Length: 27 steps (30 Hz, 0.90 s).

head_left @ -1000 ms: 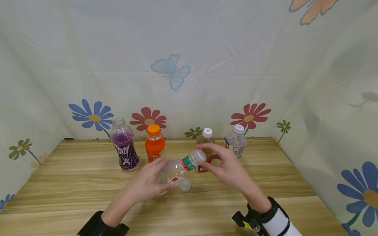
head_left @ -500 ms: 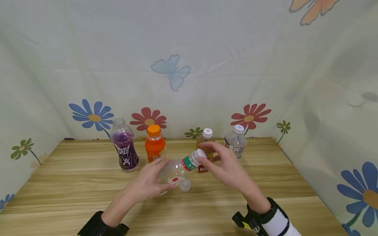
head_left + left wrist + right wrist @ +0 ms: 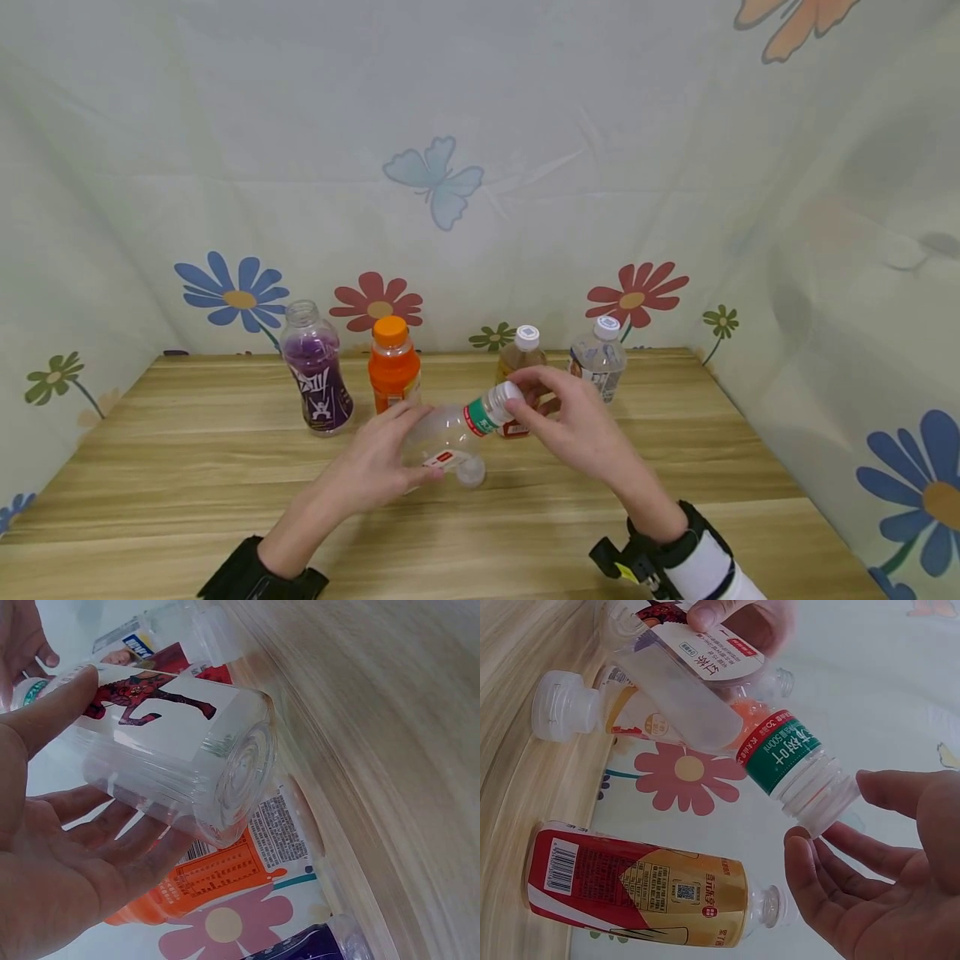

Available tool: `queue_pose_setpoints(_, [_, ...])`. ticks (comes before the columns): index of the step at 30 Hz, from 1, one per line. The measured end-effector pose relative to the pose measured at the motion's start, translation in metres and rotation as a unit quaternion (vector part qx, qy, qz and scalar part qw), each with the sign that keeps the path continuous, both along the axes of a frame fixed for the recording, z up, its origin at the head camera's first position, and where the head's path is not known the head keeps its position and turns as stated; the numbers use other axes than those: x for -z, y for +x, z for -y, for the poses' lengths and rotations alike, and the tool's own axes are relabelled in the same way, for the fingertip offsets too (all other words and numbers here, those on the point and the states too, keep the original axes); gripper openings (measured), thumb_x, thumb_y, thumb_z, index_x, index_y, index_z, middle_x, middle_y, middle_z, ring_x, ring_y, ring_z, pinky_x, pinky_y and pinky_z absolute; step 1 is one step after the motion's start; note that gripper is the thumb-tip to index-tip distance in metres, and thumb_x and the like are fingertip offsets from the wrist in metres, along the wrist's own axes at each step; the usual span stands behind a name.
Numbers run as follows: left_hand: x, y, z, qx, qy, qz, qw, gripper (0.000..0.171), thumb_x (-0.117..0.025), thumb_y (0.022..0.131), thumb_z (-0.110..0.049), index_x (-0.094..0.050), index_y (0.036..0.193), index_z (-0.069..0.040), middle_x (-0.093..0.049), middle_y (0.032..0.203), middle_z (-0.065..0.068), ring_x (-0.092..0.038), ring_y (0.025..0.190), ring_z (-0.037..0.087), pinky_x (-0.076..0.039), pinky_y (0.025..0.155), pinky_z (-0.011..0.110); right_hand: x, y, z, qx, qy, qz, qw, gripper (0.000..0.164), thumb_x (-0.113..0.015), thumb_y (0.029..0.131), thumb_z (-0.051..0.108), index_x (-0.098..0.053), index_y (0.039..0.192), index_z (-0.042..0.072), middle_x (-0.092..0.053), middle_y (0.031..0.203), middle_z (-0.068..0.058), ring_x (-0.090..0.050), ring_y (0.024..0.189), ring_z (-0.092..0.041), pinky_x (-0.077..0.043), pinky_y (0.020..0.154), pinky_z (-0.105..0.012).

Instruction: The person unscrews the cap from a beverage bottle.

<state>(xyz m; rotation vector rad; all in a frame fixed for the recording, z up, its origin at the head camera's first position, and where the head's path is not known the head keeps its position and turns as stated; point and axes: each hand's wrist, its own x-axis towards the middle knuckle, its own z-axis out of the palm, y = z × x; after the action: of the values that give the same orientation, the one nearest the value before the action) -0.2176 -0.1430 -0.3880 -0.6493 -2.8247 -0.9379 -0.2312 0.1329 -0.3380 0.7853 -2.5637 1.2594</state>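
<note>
My left hand (image 3: 378, 458) grips a clear plastic bottle (image 3: 442, 429) around its body, tilted with its neck up to the right. A green and red band circles the bottle's neck, and white label printing shows in the right wrist view. At the bottle's mouth sits a whitish cap (image 3: 829, 804), which my right hand (image 3: 573, 412) pinches between thumb and index finger. The other right fingers curl loosely beside it. Just below the held bottle, a translucent white cap (image 3: 471, 472) with a narrower top stands on the table (image 3: 555, 533).
Behind the hands stand a purple bottle (image 3: 318, 383) with an uncovered mouth, an orange bottle (image 3: 393, 367) with an orange cap, a red and gold labelled bottle (image 3: 641, 889) and a clear white-capped bottle (image 3: 603, 358). A flowered cloth (image 3: 300, 150) hangs behind the table.
My right fingers shift around the cap: the index finger appears lifted half a second ago and is back against it now. The left hand and the bottle hardly move.
</note>
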Motion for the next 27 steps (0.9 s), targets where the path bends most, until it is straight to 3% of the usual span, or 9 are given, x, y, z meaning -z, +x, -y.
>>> queue_pose_setpoints(12, [0.0011, -0.0011, -0.0001, -0.005, 0.004, 0.005, 1.0000, 0.075, -0.092, 0.078, -0.030, -0.059, 0.140, -0.004, -0.058, 0.142, 0.015, -0.058, 0.124, 0.035, -0.047, 0.104, 0.056, -0.0009, 0.0002, -0.0017, -0.019, -0.007, -0.016, 1.000, 0.036, -0.074, 0.095, 0.007, -0.063, 0.129, 0.001, -0.067, 0.117, -0.007, -0.066, 0.097, -0.021, -0.060, 0.079, -0.033])
queue_pose_setpoints(19, [0.0012, -0.0014, 0.0010, -0.016, 0.010, 0.008, 0.9998, 0.079, -0.092, 0.078, -0.030, -0.057, 0.144, -0.005, -0.058, 0.142, 0.014, -0.059, 0.122, 0.033, -0.048, 0.103, 0.056, 0.0022, -0.0021, -0.0025, -0.001, 0.000, -0.027, 1.000, 0.036, -0.073, 0.095, 0.007, -0.062, 0.130, 0.002, -0.067, 0.116, -0.006, -0.063, 0.103, -0.023, -0.060, 0.079, -0.039])
queue_pose_setpoints(27, [0.0009, -0.0035, 0.0023, -0.028, 0.013, -0.002, 0.9995, 0.083, -0.091, 0.079, -0.031, -0.053, 0.147, -0.002, -0.061, 0.133, 0.013, -0.061, 0.112, 0.029, -0.052, 0.098, 0.052, 0.0047, -0.0035, -0.0030, 0.029, 0.035, -0.018, 0.999, 0.034, -0.071, 0.096, 0.010, -0.063, 0.128, 0.000, -0.067, 0.115, -0.008, -0.063, 0.098, -0.022, -0.059, 0.075, -0.031])
